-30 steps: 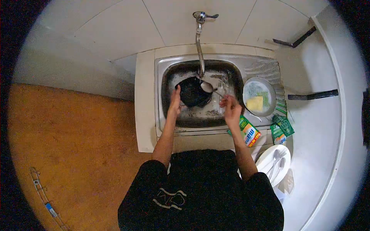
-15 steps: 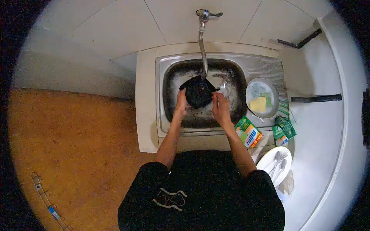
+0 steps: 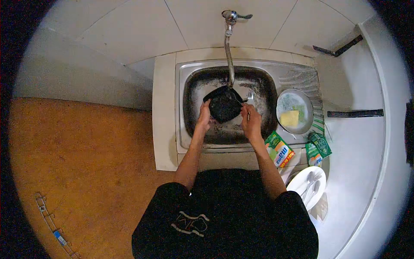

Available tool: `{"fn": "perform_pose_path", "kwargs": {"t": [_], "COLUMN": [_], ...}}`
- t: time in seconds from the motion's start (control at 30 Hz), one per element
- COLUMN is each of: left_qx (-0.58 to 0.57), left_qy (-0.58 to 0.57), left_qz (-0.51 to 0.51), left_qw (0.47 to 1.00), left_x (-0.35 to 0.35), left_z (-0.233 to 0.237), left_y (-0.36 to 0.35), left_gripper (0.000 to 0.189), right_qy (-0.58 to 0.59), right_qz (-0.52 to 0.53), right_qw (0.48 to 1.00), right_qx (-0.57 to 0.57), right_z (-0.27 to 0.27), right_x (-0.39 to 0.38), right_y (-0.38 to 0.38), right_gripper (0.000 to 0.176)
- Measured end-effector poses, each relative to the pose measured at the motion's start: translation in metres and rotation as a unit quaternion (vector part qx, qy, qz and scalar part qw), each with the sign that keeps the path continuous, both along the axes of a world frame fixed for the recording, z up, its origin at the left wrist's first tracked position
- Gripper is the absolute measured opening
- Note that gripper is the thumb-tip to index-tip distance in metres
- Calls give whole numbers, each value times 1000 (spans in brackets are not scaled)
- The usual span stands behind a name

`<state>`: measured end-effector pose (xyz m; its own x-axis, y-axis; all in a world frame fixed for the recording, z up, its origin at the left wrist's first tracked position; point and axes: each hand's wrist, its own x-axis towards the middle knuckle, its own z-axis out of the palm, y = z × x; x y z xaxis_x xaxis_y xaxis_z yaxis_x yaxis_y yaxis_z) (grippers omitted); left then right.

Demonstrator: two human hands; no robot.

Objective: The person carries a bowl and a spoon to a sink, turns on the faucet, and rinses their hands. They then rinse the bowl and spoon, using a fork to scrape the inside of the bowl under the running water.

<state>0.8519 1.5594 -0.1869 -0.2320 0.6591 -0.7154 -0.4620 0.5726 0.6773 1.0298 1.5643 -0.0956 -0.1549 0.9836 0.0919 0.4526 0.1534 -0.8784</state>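
Observation:
Under the faucet [image 3: 229, 60], a dark, squarish pan-like vessel [image 3: 224, 105] is tilted over the stained sink basin [image 3: 187, 121]. My left hand [image 3: 204, 115] is closed on its left rim, thumb toward the inside. At the opposite edge, my right hand [image 3: 252, 121] has its fingers pinched together by the rim, close to a short dark stub. Whether those fingers hold the rim or something small is hard to make out. Just above my right hand lies a fork [image 3: 251, 96] in the basin.
A pan [image 3: 308, 123] with suds and a yellow sponge [image 3: 289, 118] stands on the ridged drainboard. Green packets [image 3: 279, 149] lie at the counter's right, above a white plate [image 3: 297, 185] bearing spoons and a fork. A metal hook rack [image 3: 54, 226] lies at lower left.
The dark vessel stays under the faucet, turned slightly. My right hand has shifted a little to the right and down along its edge, while my left hand keeps its hold.

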Motion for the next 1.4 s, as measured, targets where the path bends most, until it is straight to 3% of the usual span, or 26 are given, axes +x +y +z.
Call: {"fn": "perform_pose_path", "kwargs": {"t": [0.03, 0.07, 0.13, 0.27, 0.33, 0.47, 0.57, 0.63, 0.77, 0.83, 0.87, 0.97, 1.03, 1.07, 1.13, 1.17, 1.23, 1.4], "left_qx": [17, 18, 15, 7, -36, -32, -34, -44, 10, -20, -20, 12, 18, 18, 14, 14, 10, 35], "left_qy": [-3, -3, 8, -9, -52, -63, -147, -174, -185, -98, -98, -155, -172, -173, -159, -160, -206, -177], "left_qz": [20, 18, -20, -44, 3, -90, -9, 44, 49, -25, -27, -31, -7, -7, -37, -39, -43, -29], "left_qw": [1000, 1000, 1000, 999, 998, 993, 989, 983, 982, 995, 995, 987, 985, 985, 986, 986, 978, 983], "left_x": [0, -1, -1, 3, 12, -9, 6, 18, 14, 11, 12, 16, 20, 14, -1, 4, 17, 18], "left_z": [-3, -5, 12, 38, 61, -17, -17, 11, 1, 8, 6, 2, 12, -16, -98, -77, -10, -31], "left_y": [0, -1, 0, 0, 3, 4, 8, 14, 14, 14, 15, 17, 17, 18, 22, 22, 20, 21], "left_gripper": [49, 49, 46, 44, 42, 42, 43, 45, 46, 50, 50, 50, 48, 48, 44, 44, 45, 43], "right_qy": [36, 37, -41, -8, -43, -12, -61, 1, -47, -33, -34, -32, 6, 5, -25, -26, -15, -55], "right_qz": [-30, -32, 58, 7, 72, 39, 46, 83, 14, 41, 39, 62, -5, -4, 75, 73, 39, 34], "right_qw": [992, 992, 987, 996, 981, 990, 988, 992, 997, 984, 985, 987, 999, 999, 979, 979, 997, 994], "right_qx": [-117, -117, 142, 90, 175, 134, 137, 100, 64, 168, 167, 144, 50, 49, 188, 188, 60, 90], "right_z": [4, -2, -19, -32, -30, -13, -19, -14, -9, -16, -18, -5, -6, -6, -3, 2, 14, 0], "right_x": [0, 0, 1, 5, 2, 7, 10, 10, 17, 14, 16, 18, 22, 20, 16, 17, 17, 11], "right_y": [-1, -2, -2, 1, -2, 5, 0, 1, 6, 4, 3, 6, 11, 11, 9, 10, 12, 12], "right_gripper": [14, 14, 13, 13, 13, 12, 12, 12, 12, 13, 13, 13, 13, 13, 14, 14, 14, 15]}}
